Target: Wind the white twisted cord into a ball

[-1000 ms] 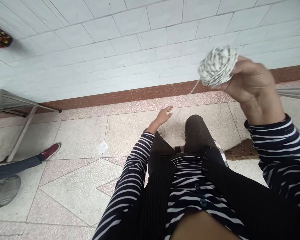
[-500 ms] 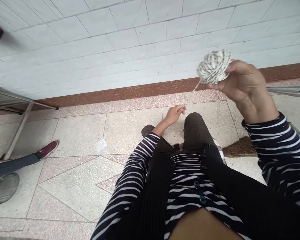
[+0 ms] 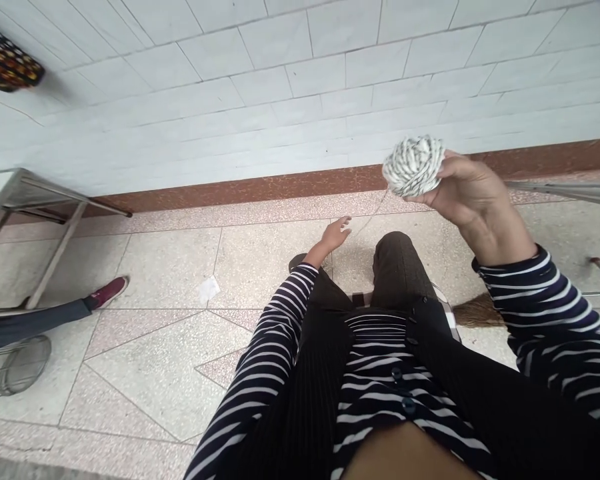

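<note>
Yarn ball [image 3: 414, 167]: head view; blk/wht speckled, held up in the air, far R, seen against tiled wall [image 3: 260, 120].
R hand [image 3: 480, 203]: grip clamped on the ball's R side, thumb & fingers.
Strand [image 3: 381, 202]: thin, runs from ball's lower L down twd L hand [image 3: 335, 235]; lower end faint, can't trace it.
L hand grip: fingers apart, just beside the strand; can't tell if touching; nothing seen clamped.
Step in hand: prob. handling yarn btw both hands, R bearing the ball, L minding the strand.
Next move: would call for a firm R grip, & L fingertips brought together on the strand for control; thin, so easily missed.
Broom [image 3: 477, 311]: on floor [image 3: 260, 267], near R, partly behind R sleeve [image 3: 525, 293].
Paper scrap [image 3: 209, 289]: on floor, L of L hand, well apart.
</note>
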The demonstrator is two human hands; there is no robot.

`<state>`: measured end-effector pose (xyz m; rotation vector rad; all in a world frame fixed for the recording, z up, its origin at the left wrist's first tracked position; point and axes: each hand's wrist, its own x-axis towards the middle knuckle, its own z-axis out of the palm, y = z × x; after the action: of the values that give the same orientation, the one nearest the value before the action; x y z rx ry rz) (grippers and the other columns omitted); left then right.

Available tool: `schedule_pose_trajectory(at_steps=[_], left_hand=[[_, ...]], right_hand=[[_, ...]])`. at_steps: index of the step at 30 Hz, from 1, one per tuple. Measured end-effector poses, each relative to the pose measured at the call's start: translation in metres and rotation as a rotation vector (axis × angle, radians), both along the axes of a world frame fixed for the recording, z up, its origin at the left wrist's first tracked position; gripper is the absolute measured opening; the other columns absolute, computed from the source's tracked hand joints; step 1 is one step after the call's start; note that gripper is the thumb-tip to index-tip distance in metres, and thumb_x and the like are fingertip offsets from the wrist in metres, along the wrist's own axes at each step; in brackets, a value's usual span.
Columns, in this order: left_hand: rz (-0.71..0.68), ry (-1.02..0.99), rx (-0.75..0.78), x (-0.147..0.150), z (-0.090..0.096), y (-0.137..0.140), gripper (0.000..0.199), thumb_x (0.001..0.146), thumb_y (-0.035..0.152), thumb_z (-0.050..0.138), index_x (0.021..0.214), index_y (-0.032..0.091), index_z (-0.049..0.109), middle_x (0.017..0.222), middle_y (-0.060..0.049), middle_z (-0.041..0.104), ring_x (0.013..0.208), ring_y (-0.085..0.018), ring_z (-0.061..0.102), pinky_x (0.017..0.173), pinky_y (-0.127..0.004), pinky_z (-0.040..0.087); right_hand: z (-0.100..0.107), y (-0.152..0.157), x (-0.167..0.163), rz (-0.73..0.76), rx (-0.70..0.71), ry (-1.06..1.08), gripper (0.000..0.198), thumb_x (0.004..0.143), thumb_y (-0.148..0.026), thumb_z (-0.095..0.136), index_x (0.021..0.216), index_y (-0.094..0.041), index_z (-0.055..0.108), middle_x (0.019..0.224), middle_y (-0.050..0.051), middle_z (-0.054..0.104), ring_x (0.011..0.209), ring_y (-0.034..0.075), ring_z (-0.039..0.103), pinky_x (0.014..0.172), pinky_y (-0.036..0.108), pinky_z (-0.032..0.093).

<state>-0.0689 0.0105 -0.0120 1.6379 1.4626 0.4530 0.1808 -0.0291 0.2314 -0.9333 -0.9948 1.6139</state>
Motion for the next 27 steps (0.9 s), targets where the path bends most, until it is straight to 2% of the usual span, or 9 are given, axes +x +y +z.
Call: schedule_pose_trajectory(at_steps=[3, 6, 9, 12, 17, 19, 22, 24, 27], left_hand=[[-0.03, -0.356, 0.103, 0.036, 0.031, 0.008, 0.055, 0.103, 0.029, 0.069, 0.157, 0.02, 0.06, 0.155, -0.016, 0.07, 0.142, -0.026, 0.068, 0.122, -0.042, 0.051], [-0.056, -0.47, 0.191, 0.064, 0.062, 0.002, 0.039, 0.105, 0.042, 0.071, 0.135, 0.018, 0.074, 0.138, -0.014, 0.079, 0.135, -0.027, 0.071, 0.121, -0.044, 0.052], [-0.112, -0.4, 0.153, 0.07, 0.077, -0.02, 0.031, 0.111, 0.04, 0.058, 0.104, 0.016, 0.077, 0.105, -0.009, 0.085, 0.11, -0.022, 0.077, 0.112, -0.036, 0.055], [-0.223, -0.238, 0.109, 0.059, 0.074, -0.054, 0.029, 0.113, 0.028, 0.049, 0.104, 0.017, 0.074, 0.088, -0.003, 0.081, 0.089, -0.017, 0.075, 0.097, -0.03, 0.055], [-0.422, 0.117, 0.206, 0.035, 0.076, -0.088, 0.027, 0.113, 0.031, 0.051, 0.105, 0.019, 0.074, 0.077, -0.003, 0.072, 0.074, -0.021, 0.068, 0.081, -0.032, 0.051], [-0.425, 0.18, 0.315, 0.029, 0.087, -0.082, 0.029, 0.112, 0.035, 0.054, 0.1, 0.02, 0.076, 0.075, -0.005, 0.07, 0.078, -0.024, 0.068, 0.087, -0.037, 0.053], [-0.424, 0.167, 0.452, 0.022, 0.103, -0.057, 0.028, 0.11, 0.032, 0.059, 0.091, 0.022, 0.077, 0.077, -0.005, 0.071, 0.082, -0.024, 0.067, 0.111, -0.046, 0.051], [-0.436, 0.14, 0.492, 0.016, 0.109, -0.039, 0.028, 0.109, 0.027, 0.06, 0.086, 0.022, 0.076, 0.078, -0.003, 0.072, 0.08, -0.021, 0.066, 0.126, -0.05, 0.042], [-0.43, 0.112, 0.495, 0.009, 0.108, -0.021, 0.03, 0.11, 0.027, 0.059, 0.085, 0.022, 0.076, 0.079, 0.0, 0.073, 0.08, -0.018, 0.065, 0.134, -0.05, 0.033]], right_hand=[[-0.016, 0.005, -0.007, 0.091, -0.045, -0.041, 0.048, 0.058, -0.02, 0.086, 0.104, -0.019, 0.075, 0.107, 0.01, 0.078, 0.111, 0.035, 0.074, 0.086, 0.049, 0.072], [-0.023, 0.011, -0.007, 0.153, -0.027, -0.101, 0.045, 0.062, -0.022, 0.087, 0.106, -0.021, 0.076, 0.104, 0.008, 0.076, 0.106, 0.033, 0.074, 0.083, 0.049, 0.07], [-0.029, 0.02, 0.001, 0.096, 0.117, -0.238, 0.054, 0.063, -0.019, 0.089, 0.115, -0.023, 0.078, 0.109, 0.005, 0.073, 0.103, 0.028, 0.071, 0.079, 0.041, 0.066], [-0.048, 0.036, 0.019, -0.081, 0.312, -0.417, 0.067, 0.059, -0.014, 0.095, 0.122, -0.026, 0.077, 0.111, 0.005, 0.069, 0.107, 0.027, 0.065, 0.087, 0.042, 0.063], [-0.115, 0.056, 0.033, -0.294, 0.411, -0.804, 0.077, 0.058, -0.019, 0.096, 0.13, -0.026, 0.07, 0.127, 0.011, 0.063, 0.122, 0.037, 0.06, 0.109, 0.063, 0.056], [-0.144, 0.052, 0.024, -0.224, 0.378, -0.906, 0.078, 0.053, -0.017, 0.093, 0.128, -0.024, 0.071, 0.13, 0.013, 0.061, 0.125, 0.042, 0.058, 0.112, 0.069, 0.052], [-0.172, 0.034, 0.004, 0.008, 0.28, -0.808, 0.072, 0.049, -0.015, 0.087, 0.119, -0.023, 0.073, 0.122, 0.012, 0.062, 0.122, 0.042, 0.059, 0.117, 0.069, 0.046], [-0.179, 0.018, -0.006, 0.147, 0.24, -0.692, 0.066, 0.05, -0.019, 0.085, 0.115, -0.026, 0.073, 0.117, 0.009, 0.065, 0.12, 0.039, 0.062, 0.119, 0.064, 0.046], [-0.177, -0.004, -0.013, 0.281, 0.114, -0.441, 0.061, 0.053, -0.022, 0.085, 0.112, -0.028, 0.072, 0.112, 0.004, 0.07, 0.114, 0.032, 0.065, 0.109, 0.05, 0.052]])
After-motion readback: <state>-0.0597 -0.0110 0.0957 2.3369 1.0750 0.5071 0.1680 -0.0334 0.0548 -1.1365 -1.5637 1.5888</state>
